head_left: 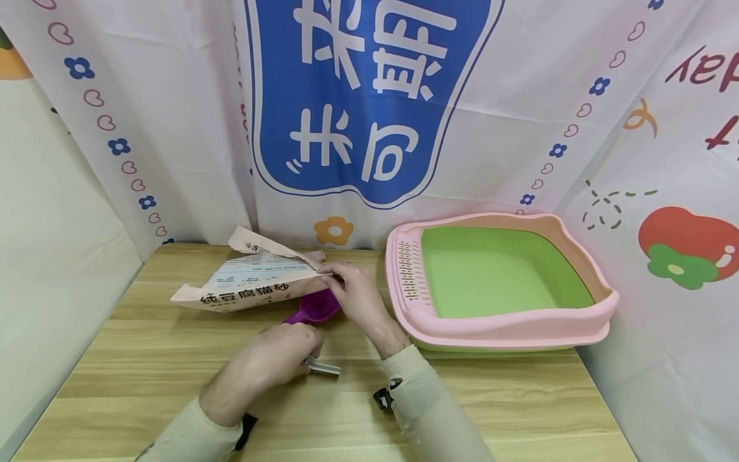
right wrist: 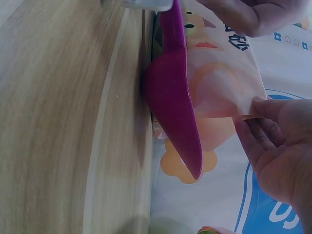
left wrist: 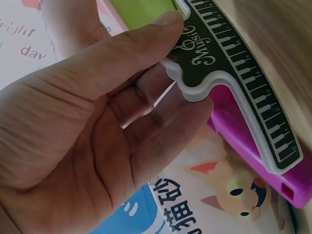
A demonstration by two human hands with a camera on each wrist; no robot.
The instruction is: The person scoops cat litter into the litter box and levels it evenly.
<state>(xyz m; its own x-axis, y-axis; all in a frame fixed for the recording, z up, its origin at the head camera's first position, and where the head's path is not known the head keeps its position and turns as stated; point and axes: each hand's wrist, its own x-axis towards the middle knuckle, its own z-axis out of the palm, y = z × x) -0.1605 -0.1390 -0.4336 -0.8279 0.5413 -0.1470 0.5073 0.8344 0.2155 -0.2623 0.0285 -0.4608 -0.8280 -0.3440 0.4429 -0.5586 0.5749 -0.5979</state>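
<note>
My left hand (head_left: 283, 353) pinches a sealing clip (left wrist: 229, 73) between thumb and fingers; it is dark with white edges, piano keys and the word "Music". At the table's back left lies a paper cat litter bag (head_left: 248, 295), its mouth spread and the printed sheet-like inner face showing. The right hand (head_left: 358, 298) pinches the bag's right-hand edge, thumb against fingers, as the right wrist view shows. In front of the bag rests a purple scoop (head_left: 320, 307), its handle partly hidden behind the left hand. The bag's contents cannot be seen.
A pink-rimmed green litter box (head_left: 502, 327) stands at the back right, close to the right forearm. Printed white curtains (head_left: 190, 128) hang behind and beside the wooden table (head_left: 346, 423).
</note>
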